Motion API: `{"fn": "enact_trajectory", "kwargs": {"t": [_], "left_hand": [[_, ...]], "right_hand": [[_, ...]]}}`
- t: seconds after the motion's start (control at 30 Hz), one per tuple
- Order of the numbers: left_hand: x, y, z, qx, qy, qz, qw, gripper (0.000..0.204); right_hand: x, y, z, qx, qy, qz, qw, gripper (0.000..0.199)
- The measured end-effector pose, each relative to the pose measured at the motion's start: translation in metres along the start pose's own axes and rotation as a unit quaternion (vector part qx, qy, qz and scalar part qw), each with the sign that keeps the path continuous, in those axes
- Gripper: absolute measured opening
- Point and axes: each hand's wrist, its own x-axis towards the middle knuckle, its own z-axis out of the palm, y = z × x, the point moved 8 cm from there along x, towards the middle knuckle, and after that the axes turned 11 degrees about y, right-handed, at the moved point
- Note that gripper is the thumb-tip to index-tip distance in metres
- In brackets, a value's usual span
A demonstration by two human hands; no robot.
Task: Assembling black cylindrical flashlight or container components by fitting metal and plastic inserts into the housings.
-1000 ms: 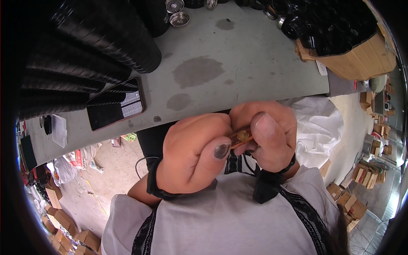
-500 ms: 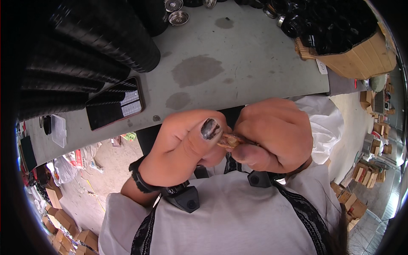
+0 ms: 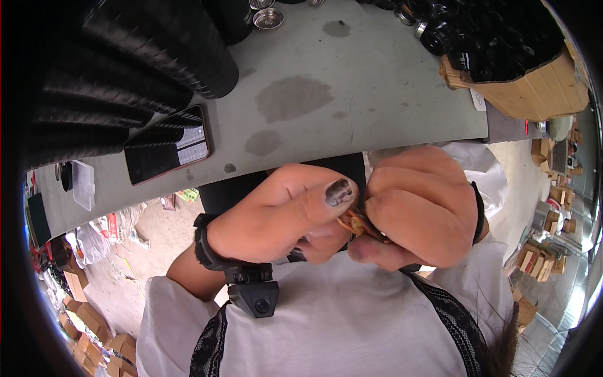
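Note:
In front of my chest my two hands meet over a small, irregular brown-orange piece [image 3: 353, 222] with a glossy, uneven surface; its kind I cannot make out. My left hand [image 3: 279, 210] is closed, its thumb with a dark, stained nail pressed on the piece's near left end. From the other side my right hand [image 3: 424, 204] pinches the same piece, fingers curled, thumb low beneath it. Most of the piece is hidden between the fingers. A black wrist strap with a small black camera [image 3: 254, 295] sits on my left wrist.
Beyond my hands lies a grey table [image 3: 298, 138] with dark stains. A phone [image 3: 168, 146] rests left, beside stacks of black ribbed cylinders [image 3: 166, 47]. A clear plastic box [image 3: 83, 185] is at the left edge. At far right stands a carton [image 3: 527, 97] of black glossy parts; metal discs [image 3: 268, 19] lie at the back.
Both hands have shifted slightly to the right with the brown piece. The right hand has turned, and the piece now slants down toward its thumb.

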Motion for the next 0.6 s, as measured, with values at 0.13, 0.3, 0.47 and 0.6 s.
{"fn": "enact_trajectory", "kwargs": {"t": [0.13, 0.3, 0.47, 0.6], "left_hand": [[-0.001, -0.001, 0.001, -0.010, 0.013, -0.010, 1.000, 0.037], [0.000, 0.009, -0.010, 0.099, 0.145, 0.062, 0.983, 0.038], [-0.007, 0.028, -0.010, 0.264, 0.200, 0.181, 0.926, 0.035], [-0.005, 0.024, -0.015, 0.270, 0.196, 0.147, 0.931, 0.029]], "right_hand": [[0.000, -0.003, -0.001, -0.019, 0.005, -0.005, 1.000, 0.028], [-0.009, 0.035, -0.002, 0.067, -0.046, 0.212, 0.974, 0.026], [-0.023, 0.039, 0.009, 0.160, 0.032, 0.206, 0.965, 0.034], [-0.028, 0.043, 0.005, 0.110, 0.105, 0.258, 0.954, 0.030]]}}
